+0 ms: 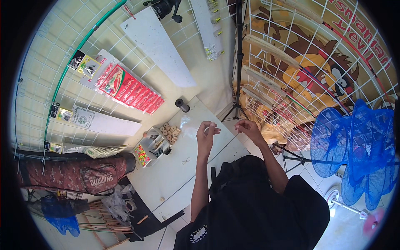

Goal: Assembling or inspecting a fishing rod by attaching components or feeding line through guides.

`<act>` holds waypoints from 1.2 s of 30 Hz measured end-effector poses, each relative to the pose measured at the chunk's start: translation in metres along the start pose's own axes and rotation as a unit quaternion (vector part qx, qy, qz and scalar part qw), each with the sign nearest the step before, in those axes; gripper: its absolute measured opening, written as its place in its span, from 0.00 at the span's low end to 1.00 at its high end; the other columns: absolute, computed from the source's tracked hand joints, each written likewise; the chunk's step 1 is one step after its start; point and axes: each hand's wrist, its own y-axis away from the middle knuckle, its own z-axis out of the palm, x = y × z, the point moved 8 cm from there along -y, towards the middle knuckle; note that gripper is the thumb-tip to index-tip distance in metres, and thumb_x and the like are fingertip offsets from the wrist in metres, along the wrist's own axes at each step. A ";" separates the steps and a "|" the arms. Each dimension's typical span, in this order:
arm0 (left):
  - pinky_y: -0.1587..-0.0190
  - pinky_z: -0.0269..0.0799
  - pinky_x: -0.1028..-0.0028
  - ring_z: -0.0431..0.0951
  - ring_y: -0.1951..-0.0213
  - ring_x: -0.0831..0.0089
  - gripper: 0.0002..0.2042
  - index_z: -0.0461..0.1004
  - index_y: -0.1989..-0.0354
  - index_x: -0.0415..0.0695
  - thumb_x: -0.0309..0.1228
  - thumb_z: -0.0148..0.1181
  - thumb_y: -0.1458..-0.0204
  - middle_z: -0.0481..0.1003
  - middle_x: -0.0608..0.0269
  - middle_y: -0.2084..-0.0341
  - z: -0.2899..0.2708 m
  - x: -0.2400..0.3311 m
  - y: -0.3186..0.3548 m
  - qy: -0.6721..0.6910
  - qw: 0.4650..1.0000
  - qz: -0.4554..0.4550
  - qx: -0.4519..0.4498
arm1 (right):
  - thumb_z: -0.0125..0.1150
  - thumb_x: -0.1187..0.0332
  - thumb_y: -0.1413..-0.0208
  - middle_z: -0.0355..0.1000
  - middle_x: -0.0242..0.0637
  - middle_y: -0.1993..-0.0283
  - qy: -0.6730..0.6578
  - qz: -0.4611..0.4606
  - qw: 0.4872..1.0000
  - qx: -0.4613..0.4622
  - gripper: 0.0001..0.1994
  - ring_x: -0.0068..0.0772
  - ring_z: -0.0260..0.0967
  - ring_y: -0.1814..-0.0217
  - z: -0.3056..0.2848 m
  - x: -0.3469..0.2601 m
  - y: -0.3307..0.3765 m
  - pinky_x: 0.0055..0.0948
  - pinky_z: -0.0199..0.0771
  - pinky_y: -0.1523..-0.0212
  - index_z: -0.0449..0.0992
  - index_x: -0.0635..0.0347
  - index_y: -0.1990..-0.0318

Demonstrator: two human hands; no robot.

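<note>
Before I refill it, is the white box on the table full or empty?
Not empty: the box holds small colourful pieces and darker items. Whether full, I cannot tell.

Clear, glossy, crumpled plastic film: lies on white desk, near frame centre, slightly left. Thin, pale-brown looped cord: twisted into figure-eight, flat on desk, below and left of centre.

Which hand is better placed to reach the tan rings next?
Likely the left hand: it shows over the white table, nearer the tan rings; the right hand appears beyond the table's edge.
</note>
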 end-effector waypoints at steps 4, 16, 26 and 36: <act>0.61 0.76 0.71 0.79 0.66 0.68 0.11 0.69 0.62 0.34 0.32 0.52 0.38 0.72 0.57 0.66 0.000 0.000 0.000 0.002 1.000 -0.001 0.000 | 0.60 0.70 0.41 0.75 0.34 0.65 -0.021 0.004 1.000 0.006 0.08 0.20 0.71 0.66 -0.005 0.004 -0.001 0.22 0.72 0.62 0.77 0.67 0.59; 0.61 0.76 0.71 0.78 0.66 0.68 0.10 0.69 0.61 0.34 0.31 0.52 0.38 0.73 0.56 0.67 -0.003 -0.006 0.001 0.001 1.000 -0.008 0.011 | 0.57 0.72 0.41 0.73 0.33 0.66 -0.085 0.028 0.996 0.003 0.07 0.23 0.70 0.65 -0.017 0.025 -0.003 0.24 0.71 0.59 0.76 0.66 0.59; 0.62 0.76 0.71 0.78 0.66 0.68 0.11 0.69 0.61 0.34 0.33 0.52 0.38 0.72 0.57 0.67 -0.008 -0.002 0.001 -0.003 1.000 -0.012 0.024 | 0.56 0.73 0.41 0.73 0.34 0.65 -0.139 0.058 0.989 0.009 0.07 0.23 0.69 0.64 -0.021 0.033 -0.001 0.24 0.71 0.58 0.75 0.67 0.60; 0.60 0.76 0.72 0.79 0.67 0.70 0.12 0.70 0.61 0.37 0.35 0.54 0.38 0.72 0.59 0.67 -0.018 0.002 0.004 0.002 0.999 -0.005 0.042 | 0.56 0.72 0.41 0.72 0.32 0.65 -0.154 0.066 0.986 -0.002 0.07 0.23 0.69 0.63 -0.020 0.035 -0.001 0.24 0.70 0.57 0.75 0.67 0.60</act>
